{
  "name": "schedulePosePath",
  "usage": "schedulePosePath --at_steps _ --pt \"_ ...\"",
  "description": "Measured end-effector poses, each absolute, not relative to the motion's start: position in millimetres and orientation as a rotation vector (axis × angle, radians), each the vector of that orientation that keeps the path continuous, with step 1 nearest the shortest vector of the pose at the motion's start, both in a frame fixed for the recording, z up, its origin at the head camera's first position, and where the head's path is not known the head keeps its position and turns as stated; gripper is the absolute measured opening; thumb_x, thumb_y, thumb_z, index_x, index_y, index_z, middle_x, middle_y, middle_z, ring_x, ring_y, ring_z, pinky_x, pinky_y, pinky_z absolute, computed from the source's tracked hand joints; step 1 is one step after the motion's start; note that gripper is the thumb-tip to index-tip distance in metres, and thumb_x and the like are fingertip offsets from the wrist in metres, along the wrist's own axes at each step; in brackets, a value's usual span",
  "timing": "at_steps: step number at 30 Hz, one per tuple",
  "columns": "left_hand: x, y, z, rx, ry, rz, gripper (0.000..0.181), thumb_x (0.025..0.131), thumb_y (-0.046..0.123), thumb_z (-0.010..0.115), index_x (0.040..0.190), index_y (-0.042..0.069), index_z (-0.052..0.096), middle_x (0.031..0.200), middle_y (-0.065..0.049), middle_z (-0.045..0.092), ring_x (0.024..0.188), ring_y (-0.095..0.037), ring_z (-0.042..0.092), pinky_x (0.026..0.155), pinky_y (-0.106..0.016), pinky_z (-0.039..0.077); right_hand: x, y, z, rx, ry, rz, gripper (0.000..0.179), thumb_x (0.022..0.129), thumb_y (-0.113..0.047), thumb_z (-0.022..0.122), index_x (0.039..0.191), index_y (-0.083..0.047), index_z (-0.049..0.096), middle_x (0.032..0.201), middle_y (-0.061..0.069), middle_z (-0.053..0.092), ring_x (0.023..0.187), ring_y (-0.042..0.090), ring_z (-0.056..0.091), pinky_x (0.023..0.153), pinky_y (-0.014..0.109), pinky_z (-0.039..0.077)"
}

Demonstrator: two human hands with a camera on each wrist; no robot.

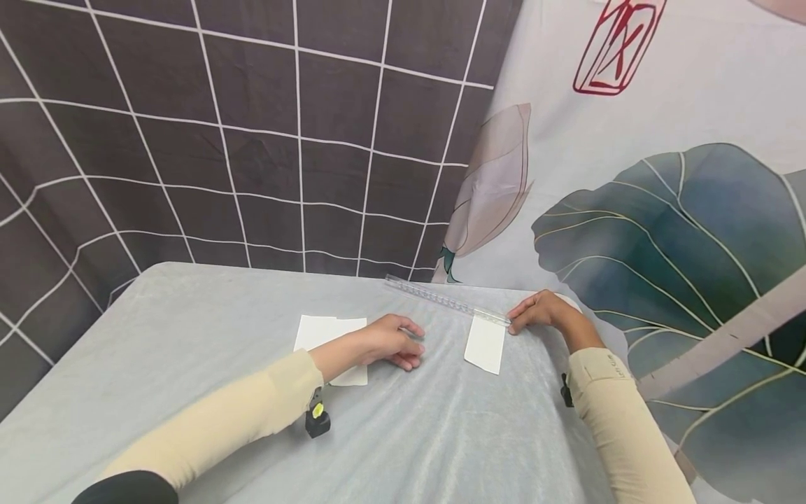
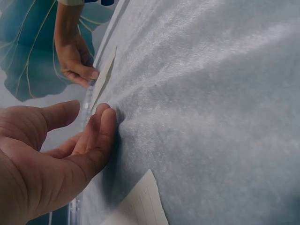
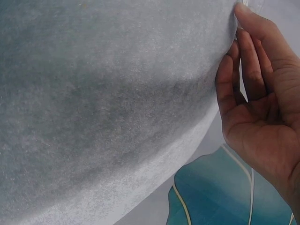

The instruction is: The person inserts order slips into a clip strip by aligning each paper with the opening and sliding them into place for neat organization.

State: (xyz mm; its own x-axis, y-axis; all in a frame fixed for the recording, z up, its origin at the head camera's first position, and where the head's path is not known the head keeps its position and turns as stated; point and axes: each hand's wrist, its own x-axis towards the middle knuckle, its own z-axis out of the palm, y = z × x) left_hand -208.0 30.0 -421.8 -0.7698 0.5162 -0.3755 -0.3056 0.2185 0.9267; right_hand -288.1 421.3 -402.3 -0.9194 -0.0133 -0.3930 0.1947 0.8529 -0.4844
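Observation:
A clear plastic ruler (image 1: pixel 434 297) lies slantwise near the far edge of the table. My right hand (image 1: pixel 543 313) pinches its right end between thumb and fingers; in the right wrist view the thumb (image 3: pixel 262 30) reaches that end at the top edge. Under the ruler's right part is the top of a small white paper piece (image 1: pixel 483 346). My left hand (image 1: pixel 392 341) hovers low over the cloth between the papers, fingers loosely bent and holding nothing. Another white paper (image 1: pixel 317 329), partly hidden by the left hand and wrist, shows faint lines in the left wrist view.
A grey-blue cloth (image 1: pixel 252 420) covers the table, with soft folds at the front. Behind it hangs a dark curtain (image 1: pixel 252 161) with a white grid. To the right is a pale drape (image 1: pixel 548 140) printed with large leaves.

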Motion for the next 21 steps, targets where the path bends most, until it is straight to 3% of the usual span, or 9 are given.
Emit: schedulePosePath --at_steps 9,21 --pt "-203.3 18.7 -424.1 0.185 1.879 1.628 0.041 0.102 -0.003 0.075 0.142 -0.008 0.063 0.089 -0.009 0.076 0.073 -0.013 0.074 0.073 -0.026 0.070 -288.2 421.7 -403.1 0.117 2.638 -0.749 0.036 0.075 -0.023 0.103 0.107 -0.014 0.092 0.139 0.014 0.081 0.130 0.036 0.069 0.107 0.046 0.057" --pt "-200.4 1.8 -422.7 0.187 1.886 1.610 0.042 0.104 -0.001 0.075 0.142 -0.009 0.062 0.090 -0.008 0.076 0.073 -0.012 0.073 0.073 -0.024 0.070 -286.9 422.2 -402.7 0.085 2.637 -0.746 0.037 0.076 -0.024 0.103 0.109 -0.013 0.091 0.139 0.015 0.081 0.124 0.032 0.069 0.099 0.040 0.056"
